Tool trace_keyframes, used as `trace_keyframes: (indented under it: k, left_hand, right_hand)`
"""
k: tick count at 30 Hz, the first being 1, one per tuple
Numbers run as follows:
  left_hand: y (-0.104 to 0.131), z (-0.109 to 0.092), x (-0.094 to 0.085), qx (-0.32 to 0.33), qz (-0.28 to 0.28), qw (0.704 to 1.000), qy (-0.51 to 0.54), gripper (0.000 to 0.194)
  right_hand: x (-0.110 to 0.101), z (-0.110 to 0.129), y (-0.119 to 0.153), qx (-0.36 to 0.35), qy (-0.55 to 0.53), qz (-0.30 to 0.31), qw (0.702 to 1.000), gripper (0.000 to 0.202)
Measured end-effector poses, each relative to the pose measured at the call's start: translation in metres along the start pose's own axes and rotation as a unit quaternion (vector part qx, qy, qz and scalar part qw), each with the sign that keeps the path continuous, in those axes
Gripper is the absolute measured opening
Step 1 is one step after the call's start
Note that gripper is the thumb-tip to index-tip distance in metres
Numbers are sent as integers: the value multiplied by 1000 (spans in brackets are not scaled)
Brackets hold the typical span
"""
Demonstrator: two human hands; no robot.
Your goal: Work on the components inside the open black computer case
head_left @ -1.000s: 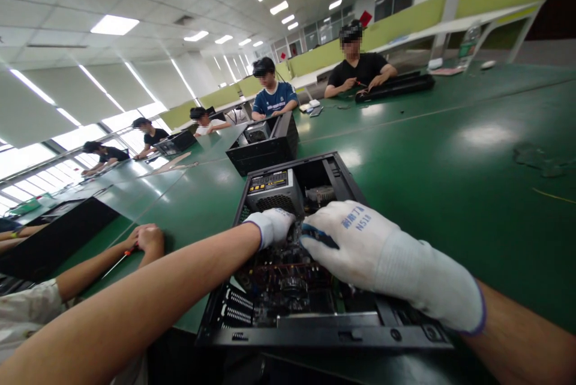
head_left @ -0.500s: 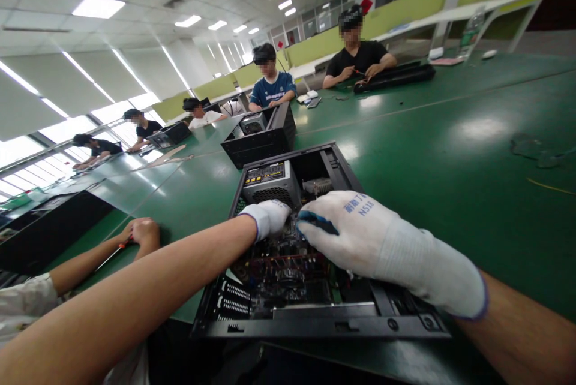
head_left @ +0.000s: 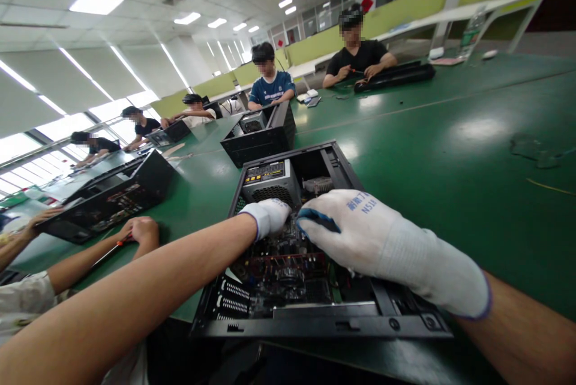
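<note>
Computer case (head_left: pixel 310 327) was positioned on the green table (head_left: pixel 432 145), its interior reached about equally by the left hand (head_left: pixel 269 218) and right hand (head_left: pixel 360 232), whose downward-bent fingers could not be judged pinching or apart, their tips being hidden.

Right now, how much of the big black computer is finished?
The power supply already sits in the black case. The left hand and the right hand are down among the parts, but whether they grip anything is hidden. The side facing up is open, so covering it may be left; I can't judge the hidden parts.
</note>
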State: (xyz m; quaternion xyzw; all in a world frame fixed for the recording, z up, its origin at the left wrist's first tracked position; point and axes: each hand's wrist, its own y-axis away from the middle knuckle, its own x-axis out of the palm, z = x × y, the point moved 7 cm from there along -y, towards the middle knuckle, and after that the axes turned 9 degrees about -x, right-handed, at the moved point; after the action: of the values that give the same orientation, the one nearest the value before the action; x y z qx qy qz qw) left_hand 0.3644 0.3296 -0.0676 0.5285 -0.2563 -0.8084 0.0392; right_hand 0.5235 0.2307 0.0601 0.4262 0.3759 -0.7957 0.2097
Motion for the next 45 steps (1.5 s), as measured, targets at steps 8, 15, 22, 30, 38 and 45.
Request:
trace_keyframes:
  k: [8, 15, 22, 30, 38, 45]
  left_hand:
    - [1, 0, -2, -2, -3, 1000, 7, 30]
    - [-2, 1, 2, -2, 2, 1000, 12, 30]
    - [-2, -1, 1, 17, 2, 1000, 11, 34]
    - [-2, -2, 0, 10, -7, 1000, 18, 33]
    - [-3, -2, 2, 11, 5, 1000, 3, 26]
    - [2, -4, -2, 14, 17, 1000, -4, 26]
  right_hand:
    - [-1, 1, 0, -10, 5, -7, 1000, 34]
    - [-1, 2, -1, -10, 7, 1, 1000, 34]
    - [-2, 3, 0, -27, 12, -8, 1000, 32]
    - [-2, 3, 1, -22, 19, -6, 1000, 34]
    - [0, 5, 3, -59, 26, -14, 998, 33]
    - [1, 3, 2, -35, 20, 0, 999, 34]
